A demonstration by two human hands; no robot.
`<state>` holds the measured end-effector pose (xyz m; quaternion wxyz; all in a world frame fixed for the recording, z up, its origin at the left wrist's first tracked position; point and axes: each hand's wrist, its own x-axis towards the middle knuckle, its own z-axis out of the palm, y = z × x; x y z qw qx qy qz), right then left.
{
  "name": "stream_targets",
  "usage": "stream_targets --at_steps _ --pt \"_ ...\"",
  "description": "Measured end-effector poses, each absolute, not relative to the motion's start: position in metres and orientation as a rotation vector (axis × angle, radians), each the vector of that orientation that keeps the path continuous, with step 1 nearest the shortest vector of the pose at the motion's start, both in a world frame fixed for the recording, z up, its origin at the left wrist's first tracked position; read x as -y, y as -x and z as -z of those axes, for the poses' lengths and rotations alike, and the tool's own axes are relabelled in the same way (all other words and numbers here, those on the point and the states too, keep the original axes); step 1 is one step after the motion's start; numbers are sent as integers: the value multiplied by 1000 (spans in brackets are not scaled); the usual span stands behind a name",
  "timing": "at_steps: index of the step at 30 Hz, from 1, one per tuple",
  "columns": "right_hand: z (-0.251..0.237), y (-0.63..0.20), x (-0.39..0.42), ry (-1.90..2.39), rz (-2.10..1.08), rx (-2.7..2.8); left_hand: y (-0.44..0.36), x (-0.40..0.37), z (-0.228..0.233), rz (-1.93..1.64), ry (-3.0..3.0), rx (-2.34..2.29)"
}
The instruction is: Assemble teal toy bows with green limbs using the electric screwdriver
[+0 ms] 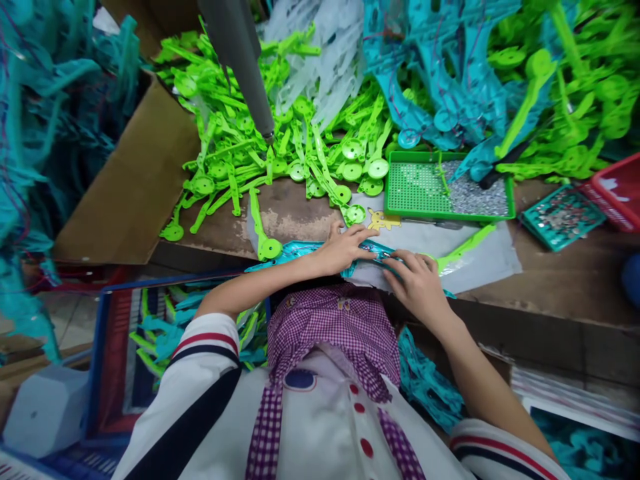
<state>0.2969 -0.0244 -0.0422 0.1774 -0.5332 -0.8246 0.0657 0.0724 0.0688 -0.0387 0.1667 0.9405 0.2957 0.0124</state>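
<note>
Pressing both hands onto a teal plastic strip (300,252) at the near tabletop (295,210) edge: my left hand (344,248) lies flat, fingers extended; my right hand (417,283) curls over its end. Beyond my hands sits a green tray (400,160) of small silver parts.

We are wearing a white top with red buttons and purple gingham trim. Red and navy stripes are banding our short sleeves.
</note>
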Motion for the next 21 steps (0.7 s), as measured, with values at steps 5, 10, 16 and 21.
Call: stream_targets --at_steps 5,10,16,21 --pt "36 -294 16 1512 -378 2080 -71 -67 41 -51 -2685 -864" --pt "4 -276 -3 1436 -437 1633 -70 -71 43 -65 -2715 -801" --pt "-35 -255 -38 1395 -409 1582 -74 -65 37 -85 -2696 -870" --pt "-4 -273 -47 1436 -559 1988 -76 -57 35 -69 -2648 -946"
